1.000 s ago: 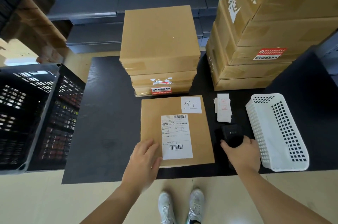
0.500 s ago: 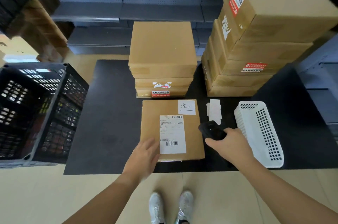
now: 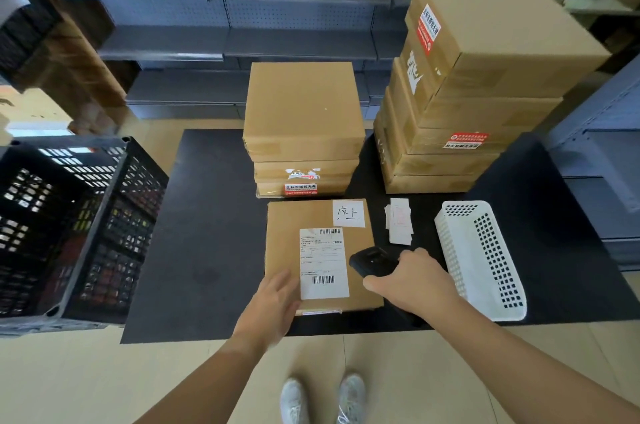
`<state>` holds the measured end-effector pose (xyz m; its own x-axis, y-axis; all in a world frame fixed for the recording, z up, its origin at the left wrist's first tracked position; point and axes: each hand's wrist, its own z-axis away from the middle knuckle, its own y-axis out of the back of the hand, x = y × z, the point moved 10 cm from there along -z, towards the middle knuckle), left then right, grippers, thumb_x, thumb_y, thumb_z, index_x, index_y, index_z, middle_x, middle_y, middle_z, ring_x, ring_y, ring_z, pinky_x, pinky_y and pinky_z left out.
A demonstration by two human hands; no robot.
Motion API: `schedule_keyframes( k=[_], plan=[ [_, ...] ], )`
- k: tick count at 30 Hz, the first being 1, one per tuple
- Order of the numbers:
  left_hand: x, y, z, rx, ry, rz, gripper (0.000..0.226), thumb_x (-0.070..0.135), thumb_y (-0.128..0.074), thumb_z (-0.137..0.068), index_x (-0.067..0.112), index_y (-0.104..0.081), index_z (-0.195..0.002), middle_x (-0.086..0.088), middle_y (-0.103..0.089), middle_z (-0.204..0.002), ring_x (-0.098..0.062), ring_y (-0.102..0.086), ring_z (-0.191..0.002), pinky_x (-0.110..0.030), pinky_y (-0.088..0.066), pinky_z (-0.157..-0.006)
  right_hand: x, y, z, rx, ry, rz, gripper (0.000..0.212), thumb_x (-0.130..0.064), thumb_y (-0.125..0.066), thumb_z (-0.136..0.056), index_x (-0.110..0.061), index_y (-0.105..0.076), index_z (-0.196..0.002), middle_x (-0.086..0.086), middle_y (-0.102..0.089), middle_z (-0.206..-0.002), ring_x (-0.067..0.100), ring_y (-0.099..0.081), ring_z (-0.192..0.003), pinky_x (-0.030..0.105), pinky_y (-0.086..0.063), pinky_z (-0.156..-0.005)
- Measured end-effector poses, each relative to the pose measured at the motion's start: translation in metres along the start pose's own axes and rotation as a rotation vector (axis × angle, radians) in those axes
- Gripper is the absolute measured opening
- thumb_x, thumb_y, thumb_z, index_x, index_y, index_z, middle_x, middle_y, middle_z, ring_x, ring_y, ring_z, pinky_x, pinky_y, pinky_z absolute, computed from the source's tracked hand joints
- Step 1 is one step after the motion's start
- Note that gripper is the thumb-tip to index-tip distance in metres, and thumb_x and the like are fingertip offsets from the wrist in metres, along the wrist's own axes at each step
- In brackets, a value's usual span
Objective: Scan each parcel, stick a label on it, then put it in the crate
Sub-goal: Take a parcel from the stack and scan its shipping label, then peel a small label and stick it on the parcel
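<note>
A flat brown parcel (image 3: 284, 243) lies at the front of the black table (image 3: 207, 250). It bears a white shipping label (image 3: 323, 262) with barcodes and a small handwritten note (image 3: 349, 213). My left hand (image 3: 275, 302) rests flat on the parcel's near left corner, fingers straight. My right hand (image 3: 414, 281) grips a black handheld scanner (image 3: 372, 259), whose head hovers over the parcel's right edge beside the label. A small stack of white labels (image 3: 400, 221) lies right of the parcel. The black crate (image 3: 79, 226) stands to the left.
Behind the parcel stands a stack of flat boxes (image 3: 303, 125); a taller stack (image 3: 467, 91) fills the back right. A white perforated basket (image 3: 481, 257) lies on its side at the right. Shelves with small boxes line the back wall.
My right hand has lifted the scanner off the table and carried it left, over the parcel's right edge. My left hand stays on the parcel's near corner.
</note>
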<state>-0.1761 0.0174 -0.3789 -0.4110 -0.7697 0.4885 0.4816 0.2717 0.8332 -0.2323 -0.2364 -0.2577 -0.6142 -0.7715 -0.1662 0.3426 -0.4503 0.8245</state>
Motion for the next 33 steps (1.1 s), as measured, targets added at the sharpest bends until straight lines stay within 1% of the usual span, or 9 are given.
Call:
schedule_keyframes(
  k=[2, 5, 13, 17, 21, 26, 28, 31, 33],
  plan=[
    [-0.001, -0.001, 0.0, -0.011, 0.012, -0.001, 0.048, 0.029, -0.044, -0.105, 0.035, -0.037, -0.151, 0.007, -0.034, -0.154, -0.022, -0.033, -0.138, -0.032, -0.035, -0.115, -0.002, 0.001, 0.001, -0.006, 0.003, 0.014, 0.08, -0.077, -0.063, -0.065, -0.019, -0.057, -0.12, 0.0, -0.046, -0.106, 0.017, -0.057, -0.091, 0.029, -0.052, -0.067],
    [0.001, 0.0, 0.0, -0.015, 0.02, 0.01, 0.048, 0.03, -0.044, -0.105, 0.034, -0.035, -0.152, 0.007, -0.032, -0.156, -0.021, -0.032, -0.14, -0.032, -0.033, -0.116, -0.004, 0.003, 0.001, 0.008, 0.009, 0.02, 0.078, -0.075, -0.065, -0.067, -0.02, -0.056, -0.122, -0.001, -0.046, -0.109, 0.017, -0.056, -0.092, 0.027, -0.046, -0.062],
    [0.005, 0.007, 0.003, -0.015, 0.027, 0.008, 0.048, 0.032, -0.043, -0.106, 0.036, -0.034, -0.153, 0.009, -0.03, -0.157, -0.018, -0.03, -0.142, -0.03, -0.033, -0.117, -0.004, 0.002, 0.002, 0.0, 0.016, 0.017, 0.078, -0.074, -0.066, -0.066, -0.021, -0.054, -0.122, -0.002, -0.044, -0.108, 0.016, -0.056, -0.095, 0.028, -0.051, -0.068],
    [0.009, 0.011, 0.004, -0.008, -0.01, 0.027, 0.048, 0.025, -0.047, -0.104, 0.035, -0.039, -0.149, 0.01, -0.035, -0.15, -0.019, -0.036, -0.135, -0.031, -0.037, -0.112, -0.001, -0.003, 0.002, -0.019, 0.018, 0.025, 0.08, -0.073, -0.066, -0.067, -0.019, -0.055, -0.124, -0.001, -0.043, -0.107, 0.017, -0.055, -0.096, 0.028, -0.051, -0.068],
    [0.01, 0.012, 0.005, -0.009, 0.003, 0.006, 0.046, 0.027, -0.045, -0.105, 0.034, -0.038, -0.15, 0.01, -0.032, -0.153, -0.018, -0.032, -0.138, -0.028, -0.033, -0.113, 0.003, -0.006, 0.001, -0.034, 0.017, 0.027, 0.078, -0.074, -0.066, -0.067, -0.019, -0.054, -0.122, -0.001, -0.044, -0.106, 0.017, -0.056, -0.096, 0.03, -0.056, -0.074],
    [0.012, 0.015, 0.006, -0.004, 0.011, 0.015, 0.048, 0.025, -0.045, -0.105, 0.033, -0.038, -0.152, 0.007, -0.032, -0.155, -0.02, -0.03, -0.141, -0.029, -0.031, -0.114, 0.012, -0.012, -0.003, -0.038, -0.009, 0.024, 0.078, -0.075, -0.064, -0.064, -0.019, -0.055, -0.117, -0.001, -0.045, -0.104, 0.017, -0.057, -0.093, 0.032, -0.058, -0.076],
    [0.012, 0.017, 0.007, 0.01, 0.013, 0.02, 0.049, 0.025, -0.045, -0.105, 0.033, -0.036, -0.153, 0.007, -0.03, -0.157, -0.02, -0.028, -0.143, -0.027, -0.028, -0.115, 0.023, -0.016, -0.009, -0.014, -0.038, 0.004, 0.077, -0.076, -0.064, -0.064, -0.019, -0.056, -0.116, -0.001, -0.046, -0.104, 0.016, -0.057, -0.089, 0.031, -0.057, -0.074],
    [0.009, 0.014, 0.008, 0.028, 0.014, 0.029, 0.051, 0.025, -0.047, -0.105, 0.031, -0.035, -0.154, 0.006, -0.029, -0.159, -0.02, -0.025, -0.146, -0.024, -0.022, -0.117, 0.051, -0.02, -0.024, 0.071, -0.115, -0.054, 0.08, -0.075, -0.066, -0.069, -0.015, -0.057, -0.12, 0.002, -0.051, -0.108, 0.016, -0.055, -0.085, 0.029, -0.049, -0.067],
    [0.003, 0.011, 0.008, 0.048, 0.03, 0.049, 0.053, 0.024, -0.055, -0.102, 0.028, -0.041, -0.153, 0.004, -0.033, -0.159, -0.022, -0.027, -0.147, -0.026, -0.024, -0.116, 0.072, -0.027, -0.041, 0.113, -0.164, -0.07, 0.085, -0.074, -0.068, -0.071, -0.011, -0.056, -0.126, 0.006, -0.056, -0.115, 0.019, -0.054, -0.088, 0.029, -0.046, -0.069]
  ],
)
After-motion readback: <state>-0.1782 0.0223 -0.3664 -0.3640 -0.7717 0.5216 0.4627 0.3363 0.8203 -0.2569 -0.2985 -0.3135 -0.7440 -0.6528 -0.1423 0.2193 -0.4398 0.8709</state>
